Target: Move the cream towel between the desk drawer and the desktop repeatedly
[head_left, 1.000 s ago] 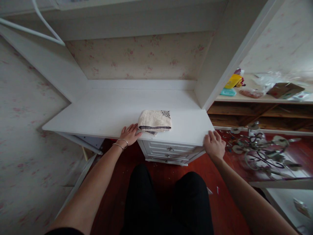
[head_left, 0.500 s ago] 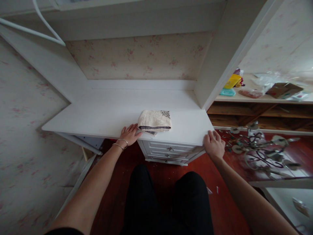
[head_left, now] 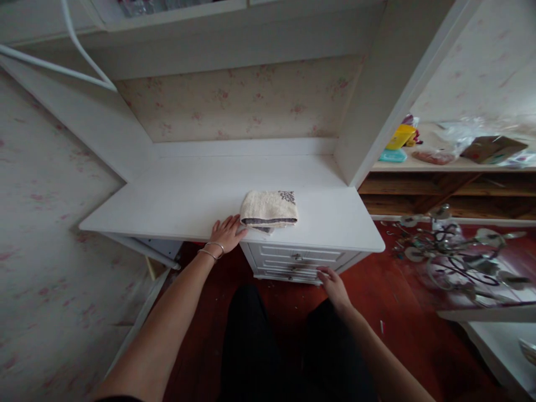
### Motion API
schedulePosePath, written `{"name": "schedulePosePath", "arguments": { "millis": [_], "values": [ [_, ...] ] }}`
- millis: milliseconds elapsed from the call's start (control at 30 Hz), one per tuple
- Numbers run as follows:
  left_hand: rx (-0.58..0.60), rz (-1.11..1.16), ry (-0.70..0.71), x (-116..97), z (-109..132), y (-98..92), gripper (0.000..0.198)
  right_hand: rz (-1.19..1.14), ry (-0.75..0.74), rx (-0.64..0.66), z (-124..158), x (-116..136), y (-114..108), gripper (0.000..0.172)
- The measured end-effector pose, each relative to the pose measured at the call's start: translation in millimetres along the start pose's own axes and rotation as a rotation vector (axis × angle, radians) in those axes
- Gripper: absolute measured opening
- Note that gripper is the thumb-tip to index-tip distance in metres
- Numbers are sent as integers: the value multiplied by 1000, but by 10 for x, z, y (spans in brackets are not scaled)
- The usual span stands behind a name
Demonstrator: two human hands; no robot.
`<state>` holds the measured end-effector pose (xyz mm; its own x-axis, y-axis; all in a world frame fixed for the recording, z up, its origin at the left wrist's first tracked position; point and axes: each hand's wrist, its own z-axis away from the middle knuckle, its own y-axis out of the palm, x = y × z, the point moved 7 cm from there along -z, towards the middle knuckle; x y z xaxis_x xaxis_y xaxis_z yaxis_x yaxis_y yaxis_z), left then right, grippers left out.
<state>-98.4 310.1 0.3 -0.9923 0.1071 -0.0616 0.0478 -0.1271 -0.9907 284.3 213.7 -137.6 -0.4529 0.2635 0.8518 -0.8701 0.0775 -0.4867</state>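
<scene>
At the front edge of the surface [head_left: 201,178], L hand [head_left: 228,233] pos. unchanged vs. prior frames: palm down, fingers extended & slightly spread, nothing visibly held. Its fingertips rest on the edge, just L of the cloth [head_left: 270,207]; thumb contact w/ cloth can't be confirmed.

Change: R hand [head_left: 334,286] has left the R front corner of the surface, where it was gripping the edge. Now lower & further L, in front of the drawers [head_left: 299,258], nr the lower fronts. Fingers part curled; can't tell if they touch a front or have hold of anything.

Implication (judged): contact w/ the surface is now one-handed, via L hand only. R hand is clear of the corner & within apparent reach of the lower drawers.

Cloth: folded, lying flat nr the front edge, above the drawers, patterned corner at rear R. Its place on the surface is unchanged. All visible drawer fronts appear closed; lowest partly obscured, exact state n/a.
</scene>
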Motion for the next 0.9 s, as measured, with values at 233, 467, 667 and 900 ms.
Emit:
{"name": "schedulePosePath", "arguments": {
  "millis": [233,467,667,900],
  "values": [
    [-2,9,0,-9,10,4,66,509,-203,344,-192,708,527,45],
    [-14,29,-1,10,9,9,65,595,-173,332,-174,829,598,39],
    [-22,26,8,16,8,14,65,654,-169,344,-64,885,535,38],
    [12,129,-24,71,-51,2,66,657,-176,406,480,724,432,40]
  ]
}}
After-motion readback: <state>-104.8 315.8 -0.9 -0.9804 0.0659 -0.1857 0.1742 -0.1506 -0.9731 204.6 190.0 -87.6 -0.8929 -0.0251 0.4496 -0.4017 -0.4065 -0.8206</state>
